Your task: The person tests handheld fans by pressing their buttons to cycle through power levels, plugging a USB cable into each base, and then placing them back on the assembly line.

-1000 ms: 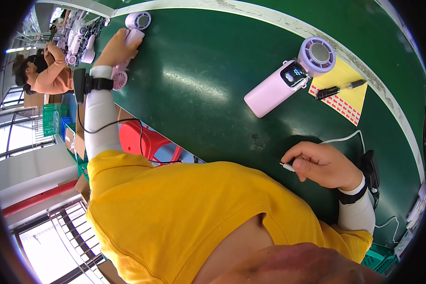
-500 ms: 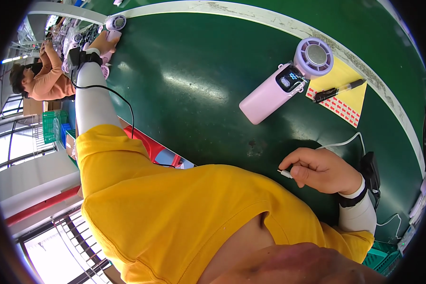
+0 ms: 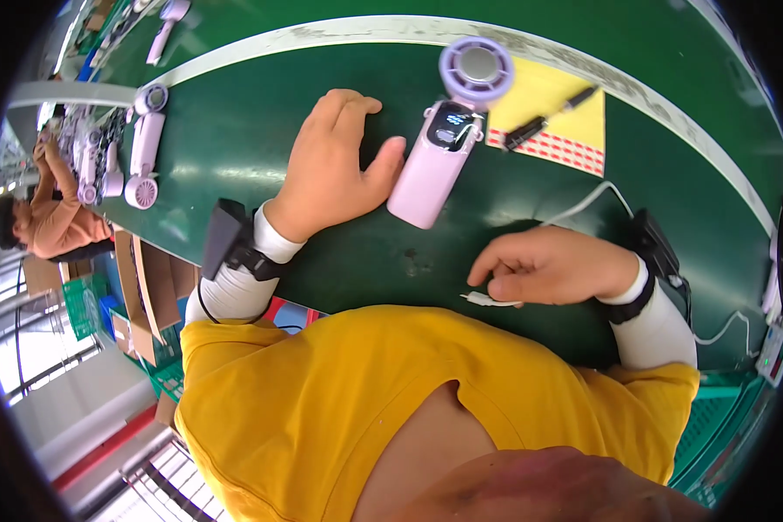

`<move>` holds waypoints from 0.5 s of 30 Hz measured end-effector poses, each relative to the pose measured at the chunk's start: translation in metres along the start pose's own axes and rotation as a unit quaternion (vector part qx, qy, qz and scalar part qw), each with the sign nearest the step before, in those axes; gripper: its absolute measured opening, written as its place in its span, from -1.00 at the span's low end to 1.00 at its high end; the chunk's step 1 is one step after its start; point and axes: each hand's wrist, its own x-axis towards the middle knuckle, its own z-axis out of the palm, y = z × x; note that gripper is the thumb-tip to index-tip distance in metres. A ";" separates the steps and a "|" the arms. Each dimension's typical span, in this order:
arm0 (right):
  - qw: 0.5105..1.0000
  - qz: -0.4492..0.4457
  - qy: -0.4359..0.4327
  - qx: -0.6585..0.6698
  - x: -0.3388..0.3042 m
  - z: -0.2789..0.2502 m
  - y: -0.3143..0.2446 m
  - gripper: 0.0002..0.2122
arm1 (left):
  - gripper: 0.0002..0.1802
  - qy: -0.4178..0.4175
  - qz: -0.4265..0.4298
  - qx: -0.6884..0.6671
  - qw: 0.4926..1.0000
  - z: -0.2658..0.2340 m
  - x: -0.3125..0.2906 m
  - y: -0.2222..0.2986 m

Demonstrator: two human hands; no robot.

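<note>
Head view: one lilac fan (image 3: 426, 180), display (image 3: 451, 127) lit, lies beside our left hand (image 3: 335, 165), thumb and fingers apart. Our right hand (image 3: 561, 265) pinches one white cable (image 3: 491, 300); we count one pen (image 3: 525, 132), one yellow sheet (image 3: 574, 122).

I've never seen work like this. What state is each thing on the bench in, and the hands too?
Near fan: lying down, screen lit
Far fan: lying at the left; on or off, cannot tell
White cable: held, its plug unconnected
Black pen: lying on the yellow sheet
Yellow sheet: lying flat
Left hand: open, empty, beside the near fan
Right hand: fingers closed on the cable
</note>
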 end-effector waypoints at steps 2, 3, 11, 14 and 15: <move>1.000 0.001 0.013 0.002 0.000 0.000 0.001 -0.74 | -0.73 -0.063 -0.046 -0.044 0.996 0.003 0.008 0.014; 1.000 0.001 0.013 -0.001 0.000 0.000 0.002 -0.73 | -0.73 -0.067 -0.038 -0.051 0.996 0.004 0.011 0.021; 0.982 0.014 -0.109 -0.154 -0.005 0.003 -0.011 -0.71 | -0.47 0.004 0.047 -0.042 0.998 0.041 0.004 0.059; 0.969 0.022 -0.144 -0.198 -0.003 0.012 -0.005 -0.72 | -0.44 -0.030 -0.030 -0.046 0.998 0.045 0.017 0.059; 0.966 0.016 -0.153 -0.208 -0.002 0.016 0.000 -0.72 | -0.44 -0.024 -0.021 -0.047 0.998 0.047 0.018 0.061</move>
